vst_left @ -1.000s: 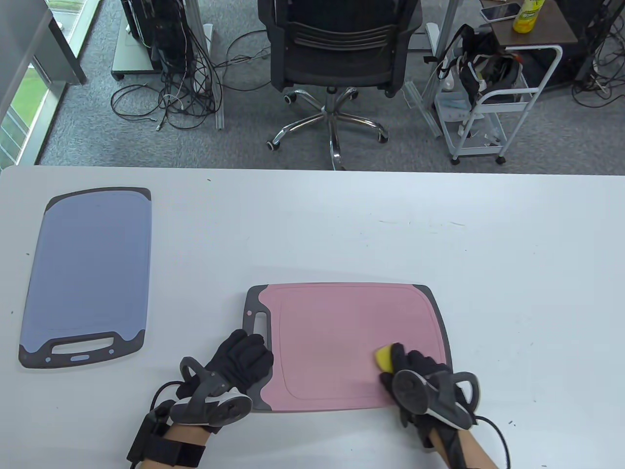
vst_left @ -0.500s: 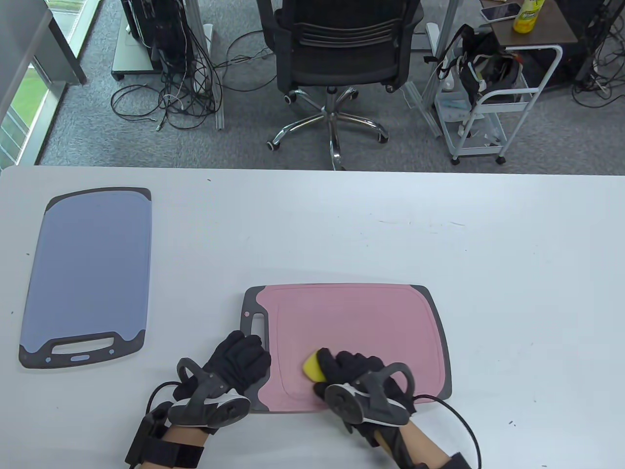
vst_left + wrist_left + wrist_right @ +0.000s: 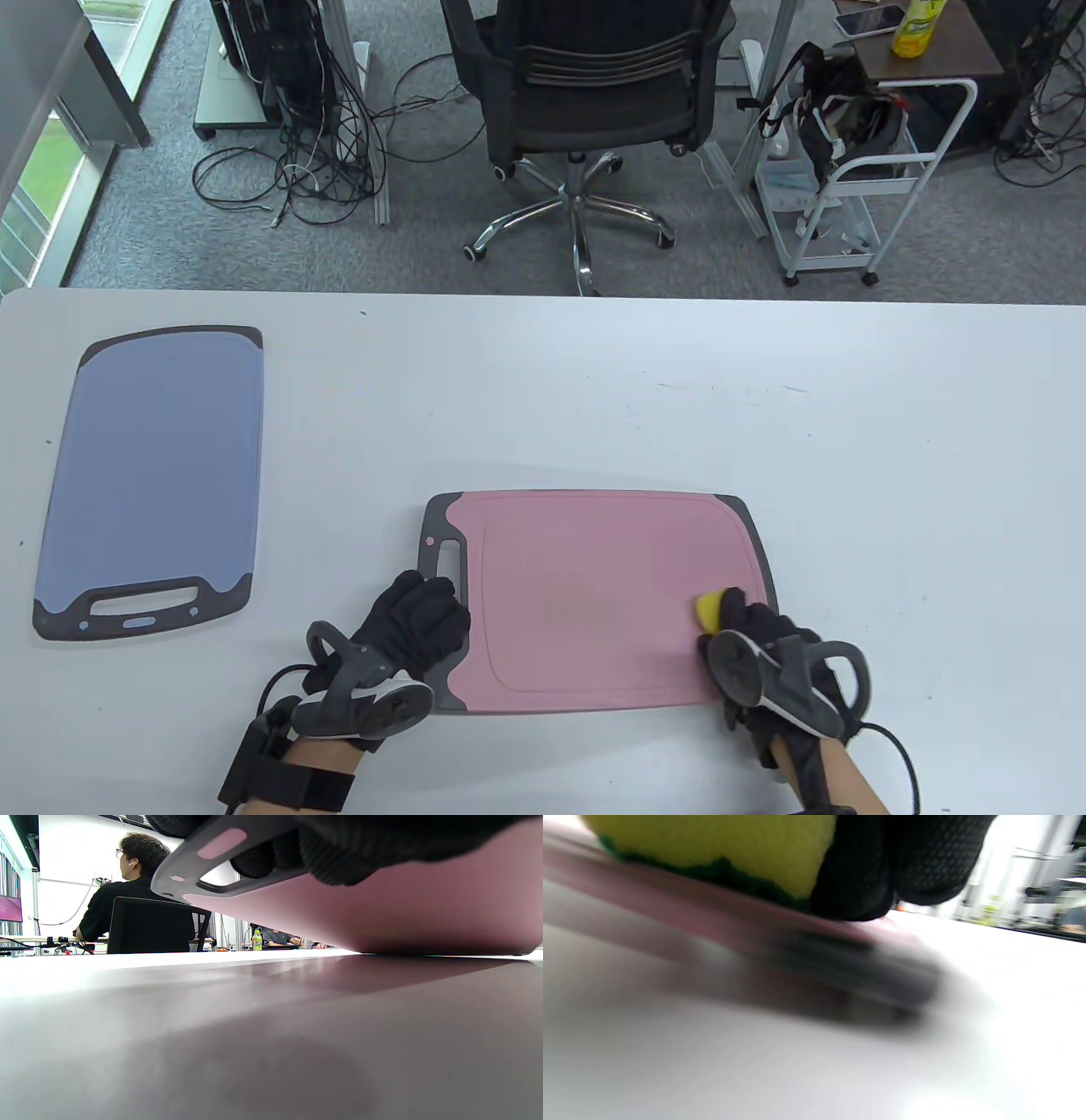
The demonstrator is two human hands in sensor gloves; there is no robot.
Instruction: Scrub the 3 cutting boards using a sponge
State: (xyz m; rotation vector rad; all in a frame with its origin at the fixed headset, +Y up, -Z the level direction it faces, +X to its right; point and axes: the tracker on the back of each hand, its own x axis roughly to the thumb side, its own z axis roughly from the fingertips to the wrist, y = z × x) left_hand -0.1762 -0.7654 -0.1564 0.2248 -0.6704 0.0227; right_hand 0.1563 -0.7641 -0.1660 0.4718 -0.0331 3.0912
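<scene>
- My right hand (image 3: 768, 658) is holding the yellow sponge (image 3: 711, 606), fingers curled over it, and pressing it on the pink cutting board (image 3: 585, 594) at its right end.
- My left hand (image 3: 407, 628) is lying with relaxed fingers on the handle end of this board.
- Far to the left of my left hand, the blue cutting board (image 3: 153, 475) is lying on the white table (image 3: 594, 399).

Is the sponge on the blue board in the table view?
No, the right hand holds the sponge on the pink board; the blue board lies bare.
</scene>
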